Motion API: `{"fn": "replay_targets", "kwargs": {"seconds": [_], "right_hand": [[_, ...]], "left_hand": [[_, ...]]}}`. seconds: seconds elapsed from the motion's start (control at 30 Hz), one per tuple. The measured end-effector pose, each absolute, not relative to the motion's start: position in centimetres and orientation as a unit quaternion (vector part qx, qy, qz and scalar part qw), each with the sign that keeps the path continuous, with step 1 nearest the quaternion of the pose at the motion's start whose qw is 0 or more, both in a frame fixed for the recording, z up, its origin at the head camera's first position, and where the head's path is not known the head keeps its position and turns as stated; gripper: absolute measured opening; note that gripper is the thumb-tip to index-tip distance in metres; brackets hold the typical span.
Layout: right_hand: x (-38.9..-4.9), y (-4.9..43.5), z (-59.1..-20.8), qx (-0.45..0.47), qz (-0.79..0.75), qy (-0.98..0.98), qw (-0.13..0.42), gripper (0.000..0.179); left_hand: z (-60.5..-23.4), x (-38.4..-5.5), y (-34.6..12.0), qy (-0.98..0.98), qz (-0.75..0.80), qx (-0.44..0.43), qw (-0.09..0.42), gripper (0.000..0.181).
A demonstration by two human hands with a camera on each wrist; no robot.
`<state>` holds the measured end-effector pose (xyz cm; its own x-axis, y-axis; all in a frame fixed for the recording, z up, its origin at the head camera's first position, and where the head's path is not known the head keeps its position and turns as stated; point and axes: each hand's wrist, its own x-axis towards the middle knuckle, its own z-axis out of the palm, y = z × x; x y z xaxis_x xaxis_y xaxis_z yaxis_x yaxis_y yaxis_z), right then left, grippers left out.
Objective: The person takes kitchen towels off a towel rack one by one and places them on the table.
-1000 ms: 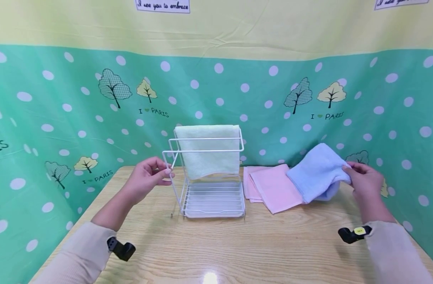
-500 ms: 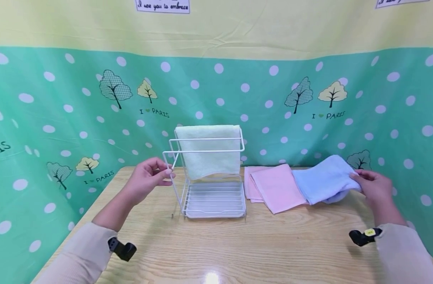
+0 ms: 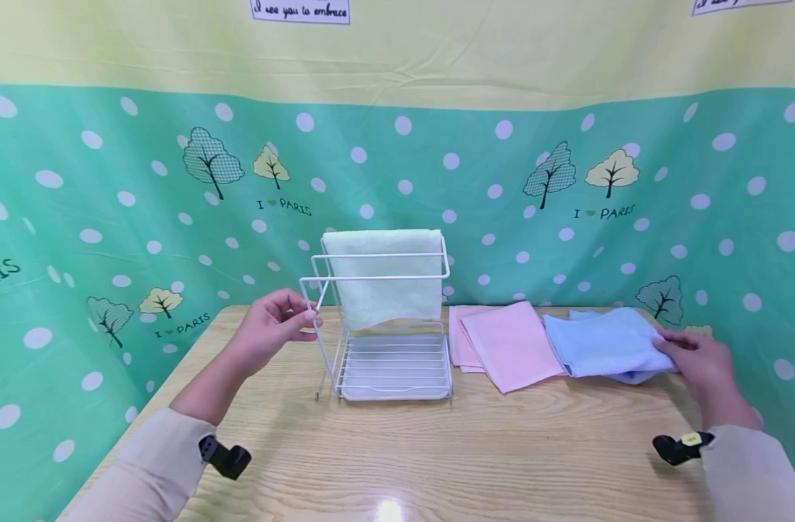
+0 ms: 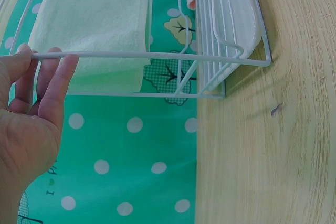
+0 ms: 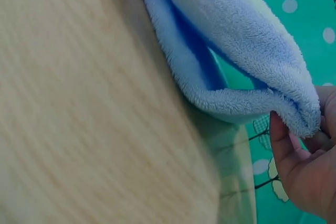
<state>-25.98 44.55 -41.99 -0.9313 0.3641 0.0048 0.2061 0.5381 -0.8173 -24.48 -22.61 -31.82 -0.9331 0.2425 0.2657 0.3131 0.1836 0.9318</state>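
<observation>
A white wire rack [image 3: 390, 278] stands on the table, with a pale green towel [image 3: 387, 297] draped over its back bar. My left hand [image 3: 273, 326] pinches the rack's left side wire between thumb and fingers, as the left wrist view also shows. At the right, my right hand [image 3: 700, 362] pinches the right edge of a folded blue towel [image 3: 609, 344]. In the right wrist view the towel [image 5: 247, 30] gapes in a loose fold, its held corner between thumb and fingers. The blue towel's left part lies beside the pink towels [image 3: 511, 348], close against them.
A white tray [image 3: 393, 388] sits under the rack's lower wires. The wooden table [image 3: 475, 457] extends toward me in front of the rack. Behind it hangs a green dotted curtain [image 3: 397, 167], near the table's back edge.
My right hand has moved right and down with the blue towel, which has come down from a raised position to lie flatter beside the pink towels. My left hand stays on the rack.
</observation>
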Motion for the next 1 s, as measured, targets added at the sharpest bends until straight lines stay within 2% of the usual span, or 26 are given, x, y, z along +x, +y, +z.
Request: {"fn": "replay_targets", "kwargs": {"seconds": [0.23,0.57,1.0], "right_hand": [[-25.2,44.6,-42.6,-0.181,0.425,-0.884,0.077,0.064],[-24.5,45.4,-43.1,-0.193,0.361,-0.909,0.077,0.051],[-23.6,45.7,-42.8,-0.132,0.323,-0.935,0.064,0.055]], "left_hand": [[-31.8,-24.4,-22.6,-0.770,-0.612,-0.178,0.029,0.022],[-31.7,-24.4,-22.5,-0.770,-0.613,-0.176,0.030,0.021],[-31.7,-24.4,-22.5,-0.769,-0.616,-0.172,0.025,0.021]]}}
